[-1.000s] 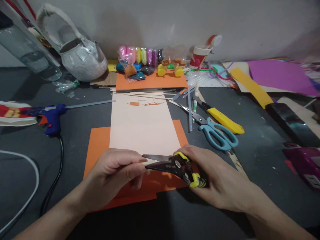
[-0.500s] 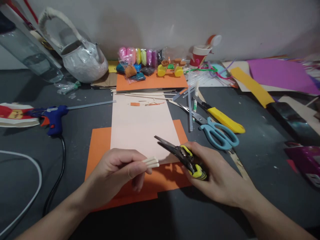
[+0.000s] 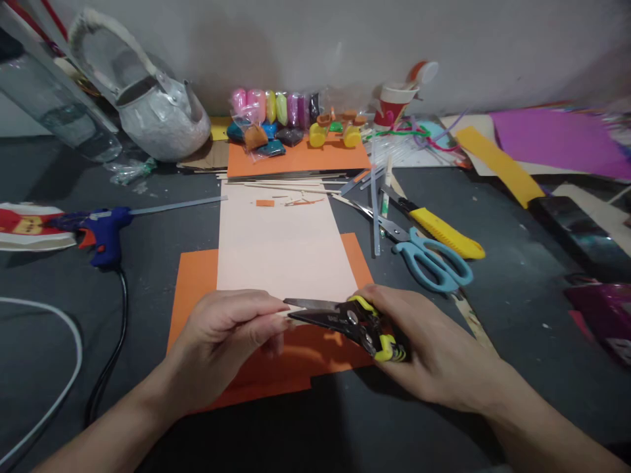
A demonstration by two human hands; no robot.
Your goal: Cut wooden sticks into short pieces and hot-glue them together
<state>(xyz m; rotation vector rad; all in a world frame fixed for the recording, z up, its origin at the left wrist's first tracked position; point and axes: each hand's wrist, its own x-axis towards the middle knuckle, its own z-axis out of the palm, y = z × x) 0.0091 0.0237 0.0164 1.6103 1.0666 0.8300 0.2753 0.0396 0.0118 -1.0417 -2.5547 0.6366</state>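
Between the thumb and fingers of my left hand (image 3: 231, 335) is a small bunch of thin pale wooden sticks (image 3: 282, 314), their ends poking out to the right. My right hand (image 3: 419, 341) grips the handles of black-and-yellow snips (image 3: 340, 318). The parted blades point left and lie around the stick ends, close to my left fingertips. Both hands are above the near edge of a white sheet (image 3: 280, 249), which rests on orange paper (image 3: 194, 289). Small orange and wooden scraps (image 3: 266, 203) lie on the sheet's far part.
On the left lie a blue glue gun (image 3: 111, 230) and its black cord, with a metal kettle (image 3: 162, 121) behind. Blue-handled scissors (image 3: 434, 259) and a yellow utility knife (image 3: 444, 233) are on the right. Clay packets (image 3: 276, 112) stand at the back.
The snips have moved left and turned more level, so their blades now reach around the stick ends. My left hand has hardly moved.
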